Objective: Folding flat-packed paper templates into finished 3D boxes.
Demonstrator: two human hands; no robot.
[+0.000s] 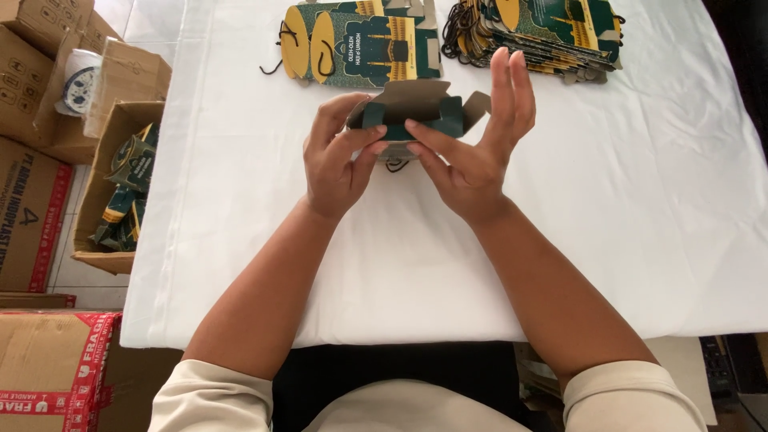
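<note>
Two hands meet on one small green cardboard box (pixel 416 112), just above the middle of the frame, its grey-brown inner flaps standing open on top. Your left hand (pixel 336 160) pinches the box's left end, thumb and fingers clamped on the card, wrist bent upward. Your right hand (pixel 476 144) presses thumb and forefinger onto the box's front edge while the other fingers stand straight up, spread behind the right flap. A dark cord loop peeks out under the box. All of it hovers over the white tablecloth (pixel 600 240), smooth with soft creases. Upper centre, flat green-and-gold box blanks (pixel 360 44) lie with gold ovals showing; upper right sits a thicker fanned stack (pixel 552 32). Along the left edge, brown corrugated cartons (pixel 112 184), one holding more green pieces.
</note>
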